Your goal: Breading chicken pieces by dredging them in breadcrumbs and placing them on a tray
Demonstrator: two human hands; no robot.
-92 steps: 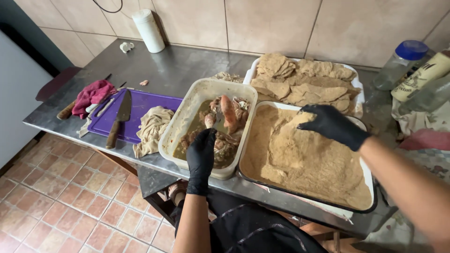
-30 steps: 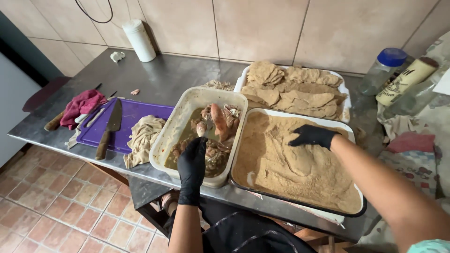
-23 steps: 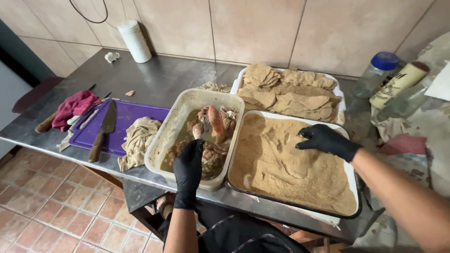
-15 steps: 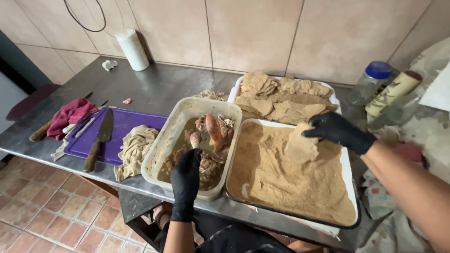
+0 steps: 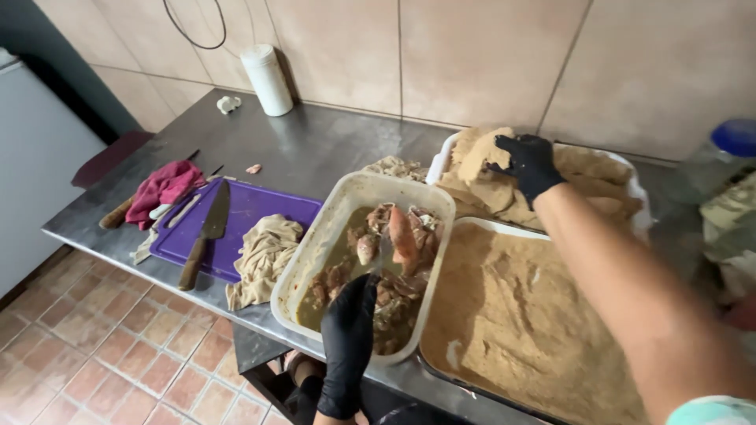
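Since before, our right hand [image 5: 526, 164] has carried a breaded cutlet [image 5: 482, 153], pinched tight, onto the back tray [image 5: 635, 182]; our left hand [image 5: 353, 315] grips a fork [image 5: 384, 253] in the marinade tub [image 5: 315, 245].

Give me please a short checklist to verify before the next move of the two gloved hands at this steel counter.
1. Right hand in black glove grips a crumb-coated piece over the white tray of coated pieces: ok.
2. Left hand in black glove is at the clear plastic tub of wet marinated meat: ok; what it holds, perhaps a thin utensil: cannot tell.
3. Large metal tray of brown crumbs lies beside the tub, within reach: ok.
4. Dark-bladed kitchen knife rests flat on the purple cutting board, away from both hands: ok.
5. Beige crumpled cloth hangs over the counter's front edge: not ok.
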